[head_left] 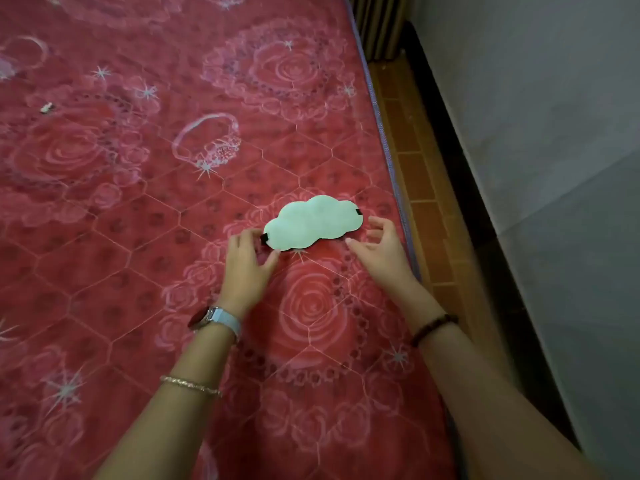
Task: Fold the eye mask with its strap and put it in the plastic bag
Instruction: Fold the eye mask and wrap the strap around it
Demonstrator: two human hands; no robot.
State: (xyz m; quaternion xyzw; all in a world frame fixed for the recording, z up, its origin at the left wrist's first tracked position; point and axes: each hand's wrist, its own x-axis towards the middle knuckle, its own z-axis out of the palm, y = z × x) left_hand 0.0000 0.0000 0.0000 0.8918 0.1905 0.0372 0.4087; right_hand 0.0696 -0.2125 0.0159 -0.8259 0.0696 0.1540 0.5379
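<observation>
A pale green, cloud-shaped eye mask (313, 222) lies flat on the red mattress (138, 237), near its right edge. Short black strap ends show at the mask's left and right tips; the rest of the strap is hidden under it. My left hand (247, 268) sits at the mask's left end with fingers spread, fingertips beside the black strap tab. My right hand (382, 251) hovers just right of and below the mask, fingers apart, holding nothing. No plastic bag is in view.
The mattress has a pink rose pattern. Its right edge (391, 161) drops to a wooden bed frame (415, 174), then a dark gap and a grey wall (554, 133). A small white scrap (46, 107) lies at the far left.
</observation>
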